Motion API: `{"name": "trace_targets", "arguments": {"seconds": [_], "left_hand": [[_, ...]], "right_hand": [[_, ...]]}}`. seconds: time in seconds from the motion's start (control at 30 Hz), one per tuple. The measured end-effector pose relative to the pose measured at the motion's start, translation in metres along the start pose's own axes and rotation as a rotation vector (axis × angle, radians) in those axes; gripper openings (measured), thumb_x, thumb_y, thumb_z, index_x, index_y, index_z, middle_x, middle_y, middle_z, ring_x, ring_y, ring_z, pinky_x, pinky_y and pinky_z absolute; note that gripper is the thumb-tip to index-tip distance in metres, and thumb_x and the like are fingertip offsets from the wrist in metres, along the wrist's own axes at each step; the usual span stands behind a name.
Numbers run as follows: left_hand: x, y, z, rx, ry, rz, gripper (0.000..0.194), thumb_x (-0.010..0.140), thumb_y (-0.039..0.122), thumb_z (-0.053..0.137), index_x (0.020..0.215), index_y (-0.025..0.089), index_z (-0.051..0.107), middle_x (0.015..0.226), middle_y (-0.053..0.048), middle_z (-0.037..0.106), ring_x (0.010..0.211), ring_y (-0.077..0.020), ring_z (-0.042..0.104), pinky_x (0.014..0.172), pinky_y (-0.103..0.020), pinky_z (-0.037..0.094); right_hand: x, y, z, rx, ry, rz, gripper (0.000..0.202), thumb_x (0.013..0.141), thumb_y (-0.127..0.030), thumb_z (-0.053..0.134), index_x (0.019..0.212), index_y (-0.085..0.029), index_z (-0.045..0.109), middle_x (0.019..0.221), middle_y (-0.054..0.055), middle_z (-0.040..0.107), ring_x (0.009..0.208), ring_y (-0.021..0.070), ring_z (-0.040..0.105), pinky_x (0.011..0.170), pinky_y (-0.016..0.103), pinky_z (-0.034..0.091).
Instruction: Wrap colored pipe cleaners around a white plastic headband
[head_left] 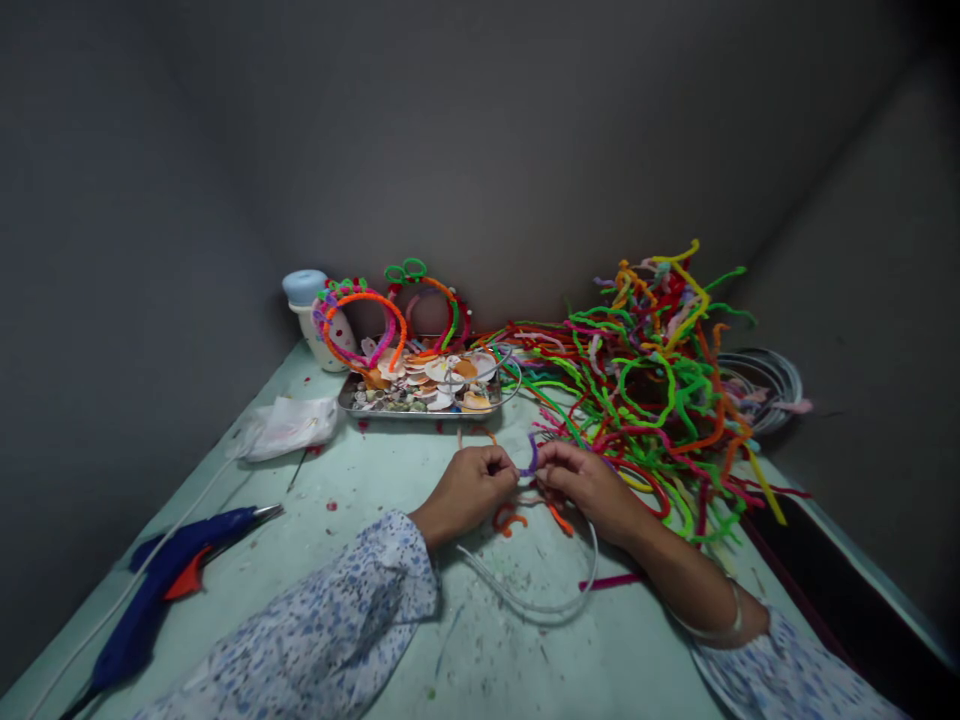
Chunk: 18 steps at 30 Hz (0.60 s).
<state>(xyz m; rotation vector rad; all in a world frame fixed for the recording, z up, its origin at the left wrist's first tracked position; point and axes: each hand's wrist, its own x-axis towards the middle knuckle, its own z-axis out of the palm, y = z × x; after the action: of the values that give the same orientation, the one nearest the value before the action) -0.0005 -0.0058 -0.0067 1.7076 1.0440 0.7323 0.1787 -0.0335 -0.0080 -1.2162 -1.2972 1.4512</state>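
A purple pipe cleaner (533, 455) is pinched between my two hands at the middle of the table. My left hand (471, 492) grips it from the left with thumb and forefinger together. From the right, my right hand (589, 485) pinches it too, fingers bent over it. Just below the hands lie short curled orange pipe cleaners (510, 522). A pale, thin headband (544, 610) curves on the tabletop beneath, one end running up towards my right hand; whether the hand touches it, I cannot tell. Close by lies a magenta pipe cleaner (611, 581).
A metal tray (420, 416) of shells and small stones stands behind, with pipe-cleaner-wrapped headbands (405, 320) and a white bottle (322, 330). A tangled heap of pipe cleaners (660, 390) fills the right. Left are a blue glue gun (150, 600), its cord, and a plastic bag (289, 428).
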Motion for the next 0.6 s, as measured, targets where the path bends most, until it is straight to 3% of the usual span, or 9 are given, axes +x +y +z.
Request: {"name": "trace_targets", "arguments": {"seconds": [0.6], "left_hand": [[-0.0002,-0.0027,-0.0003,-0.059,-0.042,-0.052,0.012,0.07,0.02,0.051,0.062,0.014,0.058,0.056,0.002,0.05,0.053,-0.0087,0.043,0.052,-0.021,0.033]], "right_hand": [[-0.0005,-0.0045,0.003,-0.097,0.1,0.021,0.005,0.063,-0.018,0.056,0.066,-0.019,0.06,0.051,-0.004,0.055,0.044,0.0099,0.046,0.042,0.021,0.035]]}}
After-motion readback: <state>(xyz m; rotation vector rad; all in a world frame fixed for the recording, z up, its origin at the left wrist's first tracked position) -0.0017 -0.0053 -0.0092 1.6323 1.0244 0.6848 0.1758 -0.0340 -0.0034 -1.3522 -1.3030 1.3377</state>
